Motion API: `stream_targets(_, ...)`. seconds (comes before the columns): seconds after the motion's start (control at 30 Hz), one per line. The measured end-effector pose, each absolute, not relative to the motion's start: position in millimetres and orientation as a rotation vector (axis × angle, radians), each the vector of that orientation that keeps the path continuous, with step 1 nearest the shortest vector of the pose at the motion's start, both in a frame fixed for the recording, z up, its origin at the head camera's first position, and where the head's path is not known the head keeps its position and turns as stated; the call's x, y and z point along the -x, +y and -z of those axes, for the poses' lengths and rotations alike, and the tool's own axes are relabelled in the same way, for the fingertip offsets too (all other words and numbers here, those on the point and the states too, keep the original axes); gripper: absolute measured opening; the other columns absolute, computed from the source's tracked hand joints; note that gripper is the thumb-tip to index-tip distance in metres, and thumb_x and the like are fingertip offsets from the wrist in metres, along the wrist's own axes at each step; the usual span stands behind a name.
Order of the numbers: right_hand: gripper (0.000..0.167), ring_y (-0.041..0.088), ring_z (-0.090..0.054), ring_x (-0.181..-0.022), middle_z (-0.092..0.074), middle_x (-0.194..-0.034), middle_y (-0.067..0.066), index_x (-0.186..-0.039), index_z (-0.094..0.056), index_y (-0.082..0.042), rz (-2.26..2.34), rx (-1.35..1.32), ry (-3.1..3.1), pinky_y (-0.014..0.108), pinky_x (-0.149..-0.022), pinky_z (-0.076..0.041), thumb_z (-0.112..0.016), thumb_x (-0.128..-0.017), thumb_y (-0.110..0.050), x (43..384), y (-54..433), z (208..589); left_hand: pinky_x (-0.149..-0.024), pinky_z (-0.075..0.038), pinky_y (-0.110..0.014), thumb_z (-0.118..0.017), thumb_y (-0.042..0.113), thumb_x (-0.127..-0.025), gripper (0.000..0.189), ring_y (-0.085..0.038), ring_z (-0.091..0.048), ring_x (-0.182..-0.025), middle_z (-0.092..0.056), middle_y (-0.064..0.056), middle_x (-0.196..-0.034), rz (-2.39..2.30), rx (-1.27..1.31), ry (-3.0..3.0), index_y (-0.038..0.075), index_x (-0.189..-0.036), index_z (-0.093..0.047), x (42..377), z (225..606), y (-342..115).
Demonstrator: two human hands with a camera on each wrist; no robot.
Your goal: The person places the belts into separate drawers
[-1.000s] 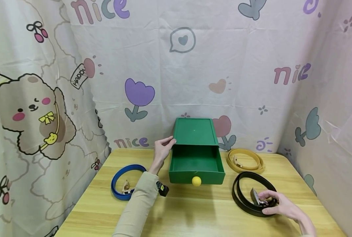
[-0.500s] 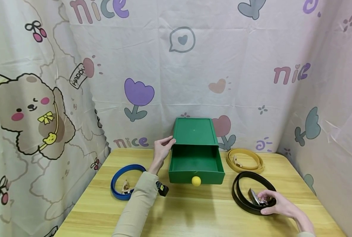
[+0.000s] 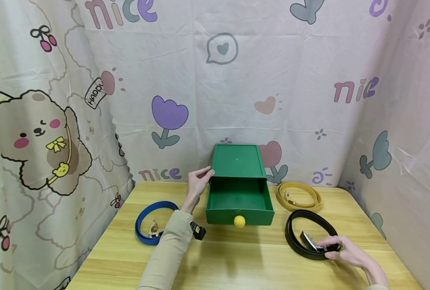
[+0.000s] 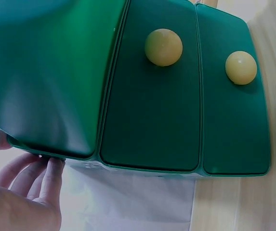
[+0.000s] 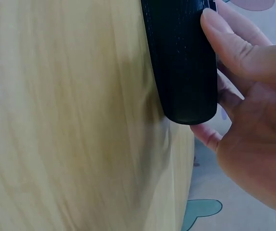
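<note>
Right hand [image 3: 350, 253]: nearly closed, with the black belt [image 3: 300, 249] pinched between thumb and fingers; in the right wrist view the thumb is laid on the dark face of the strap, and the other fingers are seen beyond its edge.
Black belt: coiled at the right of the worktop [image 3: 236, 262], with its silver buckle [image 3: 309, 242] tilted inside the loop, just beside the fingertips (whether the metal is touched cannot be told).
Left hand [image 3: 197, 184]: partly closed, with the upper front left corner of the green drawer unit [image 3: 238, 161] gripped between thumb and fingers.
Green drawer unit: placed near the middle of the worktop's back edge, before a cloth backdrop [image 3: 215, 100].
Top drawer [image 3: 220, 216]: pulled out, its yellow knob [image 3: 239, 221] turned to the front.
Lower drawers [image 4: 152, 110]: two, pushed in, as shown in the left wrist view, each fitted with a round knob.
Blue belt [image 3: 147, 241]: coiled left of the unit, partly covered by a beige sleeve [image 3: 168, 251].
Yellow belt [image 3: 302, 208]: coiled behind the black one, right of the unit.
Black device [image 3: 198, 231]: worn at the left wrist, beside the cuff.
Backdrop: printed with tulips, hearts and the word "nice".
</note>
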State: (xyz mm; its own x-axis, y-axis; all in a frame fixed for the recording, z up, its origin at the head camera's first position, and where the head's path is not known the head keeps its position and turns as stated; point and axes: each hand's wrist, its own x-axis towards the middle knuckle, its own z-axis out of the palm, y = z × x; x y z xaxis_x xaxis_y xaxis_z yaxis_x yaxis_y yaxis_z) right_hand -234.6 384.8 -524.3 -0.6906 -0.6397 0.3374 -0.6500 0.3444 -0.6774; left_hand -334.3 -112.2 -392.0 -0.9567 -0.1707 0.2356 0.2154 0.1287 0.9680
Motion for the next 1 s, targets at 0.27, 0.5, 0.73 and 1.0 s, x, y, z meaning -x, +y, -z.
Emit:
stream_targets(0.27,0.042,-0.011,-0.055,-0.116,-0.069,-0.124,-0.016,-0.121,-0.072,-0.005,-1.384,-1.258,-2.628,0.011,-0.086,-0.045,-0.064,-0.084,0.013,233,384,518,-0.076,-0.052,-0.016,-0.071,0.018,-0.093,0.034,-0.025,-0.071,-0.107,-0.073,-0.020,-0.120,1.907,0.050,-2.108,0.003,-0.123,-0.072,333,392,-112)
stream_targets(0.5,0.040,-0.012,-0.056,-0.113,-0.070,-0.123,-0.018,-0.121,-0.072,-0.002,-1.487,-1.195,-2.693,0.011,-0.084,-0.045,-0.061,-0.084,0.013,232,384,515,-0.077,-0.051,-0.015,-0.072,0.017,-0.092,0.033,-0.024,-0.071,-0.107,-0.073,-0.020,-0.121,1.917,0.051,-2.098,0.004,-0.123,-0.073,334,393,-111)
stream_targets(0.73,0.039,-0.011,-0.058,-0.108,-0.073,-0.116,-0.016,-0.117,-0.075,-0.003,-1.410,-1.005,-2.787,0.016,-0.081,-0.047,-0.064,-0.081,0.008,228,381,512,-0.079,-0.052,-0.017,-0.072,0.017,-0.093,0.033,-0.025,-0.071,-0.108,-0.073,-0.019,-0.121,1.920,0.047,-2.102,0.004,-0.123,-0.073,334,393,-111)
stream_targets(1.0,0.037,-0.012,-0.057,-0.106,-0.074,-0.114,-0.013,-0.115,-0.076,-0.003,-1.295,-0.911,-2.837,0.013,-0.080,-0.045,-0.067,-0.080,0.006,226,378,511,-0.079,-0.052,-0.018,-0.072,0.019,-0.092,0.034,-0.024,-0.070,-0.107,-0.073,-0.019,-0.122,1.920,0.033,-2.106,0.005,-0.123,-0.073,333,392,-112)
